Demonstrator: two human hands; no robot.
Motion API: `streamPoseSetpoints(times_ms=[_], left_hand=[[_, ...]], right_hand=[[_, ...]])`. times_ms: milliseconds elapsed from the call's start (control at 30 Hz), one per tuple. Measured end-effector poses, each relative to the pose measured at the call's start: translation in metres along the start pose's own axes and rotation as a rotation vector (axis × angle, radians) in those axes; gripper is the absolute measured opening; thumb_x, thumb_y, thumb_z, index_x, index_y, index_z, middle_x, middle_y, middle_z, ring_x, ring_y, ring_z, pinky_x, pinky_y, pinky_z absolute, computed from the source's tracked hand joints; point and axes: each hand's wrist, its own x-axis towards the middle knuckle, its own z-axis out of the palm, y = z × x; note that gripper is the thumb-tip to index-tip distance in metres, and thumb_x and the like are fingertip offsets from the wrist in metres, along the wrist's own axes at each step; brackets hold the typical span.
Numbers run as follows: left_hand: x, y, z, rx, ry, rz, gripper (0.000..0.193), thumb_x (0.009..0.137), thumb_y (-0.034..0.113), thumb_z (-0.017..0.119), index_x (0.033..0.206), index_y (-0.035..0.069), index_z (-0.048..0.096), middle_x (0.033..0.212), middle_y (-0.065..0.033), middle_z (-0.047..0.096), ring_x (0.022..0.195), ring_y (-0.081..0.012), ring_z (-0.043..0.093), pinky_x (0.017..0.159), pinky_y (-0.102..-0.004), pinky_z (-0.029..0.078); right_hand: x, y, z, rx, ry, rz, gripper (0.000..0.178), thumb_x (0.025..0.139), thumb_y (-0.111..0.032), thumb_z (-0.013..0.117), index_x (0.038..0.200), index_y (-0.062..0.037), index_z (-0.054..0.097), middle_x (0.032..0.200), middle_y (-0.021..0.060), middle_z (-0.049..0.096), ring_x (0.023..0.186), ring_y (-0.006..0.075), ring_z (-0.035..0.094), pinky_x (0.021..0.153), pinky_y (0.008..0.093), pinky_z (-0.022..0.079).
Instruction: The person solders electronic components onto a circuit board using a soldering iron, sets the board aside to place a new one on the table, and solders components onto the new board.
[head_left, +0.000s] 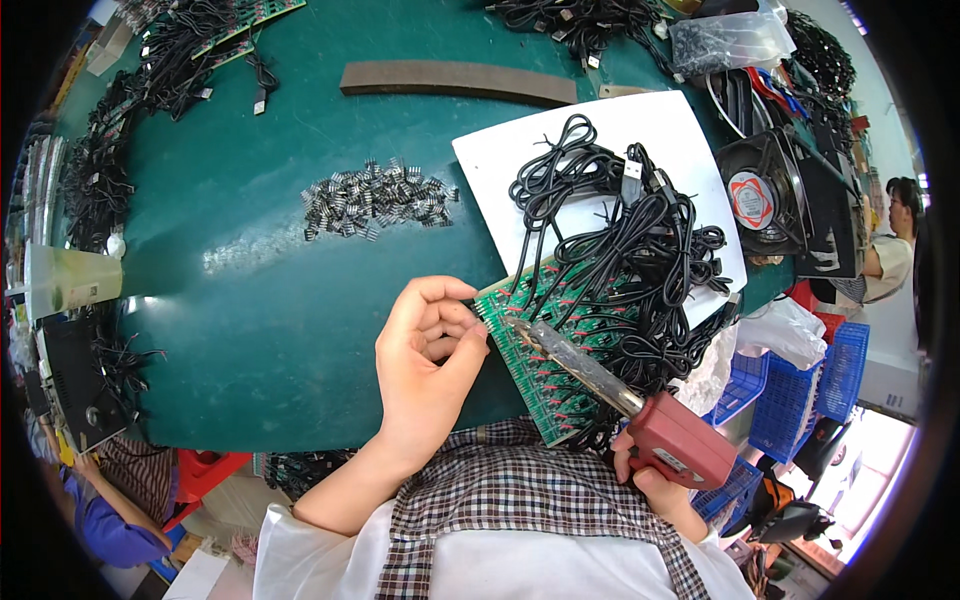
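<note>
A green circuit board panel [547, 385] lies tilted in front of me, with rows of small parts and red bits on it. Black USB cables [640, 235] are bundled over its far and right side. My left hand [430, 345] is at the panel's left edge, thumb and forefinger pinched together; what sits between them is too small to make out. In my right hand [655, 480] is a red soldering gun [682, 440], its long metal barrel reaching over the panel towards the left fingertips. A pile of small black pin connectors [378, 198] lies farther off on the table.
A white board [490, 160] lies under the cables on the green table [250, 350]. Beyond is a dark bar [458, 80]. A fan [757, 197] stands at the right, blue baskets [785, 405] below it. A yellowish cup [75, 275] is at the left. Other people sit at both sides.
</note>
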Motion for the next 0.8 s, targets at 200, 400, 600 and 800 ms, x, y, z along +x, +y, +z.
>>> streamPoseSetpoints(times_ms=[200, 400, 600, 800], left_hand=[[0.002, -0.003, -0.001, 0.008, -0.028, 0.006, 0.026, 0.077, -0.010, 0.049, 0.100, 0.001, 0.045, 0.076, -0.0032, 0.053, 0.068, -0.0071, 0.052, 0.062, -0.0196, 0.045], [0.004, -0.004, -0.002, -0.030, -0.030, 0.001, 0.028, 0.077, -0.010, 0.049, 0.101, 0.002, 0.043, 0.076, -0.0028, 0.052, 0.067, -0.0066, 0.051, 0.061, -0.0195, 0.045], [0.004, -0.005, -0.001, -0.043, -0.034, 0.000, 0.028, 0.077, -0.010, 0.050, 0.101, 0.003, 0.042, 0.077, -0.0025, 0.052, 0.067, -0.0062, 0.051, 0.061, -0.0193, 0.045], [0.003, -0.006, -0.002, -0.039, -0.022, 0.007, 0.027, 0.077, -0.010, 0.050, 0.100, 0.003, 0.042, 0.076, -0.0022, 0.052, 0.067, -0.0061, 0.051, 0.061, -0.0193, 0.045]], right_hand=[[-0.004, 0.011, -0.004, -0.320, 0.039, -0.046, 0.058, 0.064, -0.002, 0.071, 0.115, 0.0046, 0.046, 0.087, 0.0090, 0.064, 0.077, 0.0128, 0.063, 0.067, 0.0240, 0.051], [-0.007, 0.019, -0.010, -0.597, 0.026, -0.070, 0.058, 0.062, -0.004, 0.072, 0.115, 0.0030, 0.048, 0.086, 0.0069, 0.064, 0.074, 0.0118, 0.062, 0.069, 0.0246, 0.049], [-0.005, 0.018, -0.007, -0.242, 0.038, -0.013, 0.062, 0.064, -0.006, 0.072, 0.119, 0.0040, 0.045, 0.084, 0.0055, 0.063, 0.070, 0.0115, 0.061, 0.068, 0.0249, 0.048], [-0.003, 0.017, -0.006, -0.440, -0.032, -0.084, 0.067, 0.065, -0.005, 0.072, 0.124, 0.0041, 0.040, 0.081, 0.0049, 0.063, 0.070, 0.0110, 0.061, 0.067, 0.0241, 0.049]])
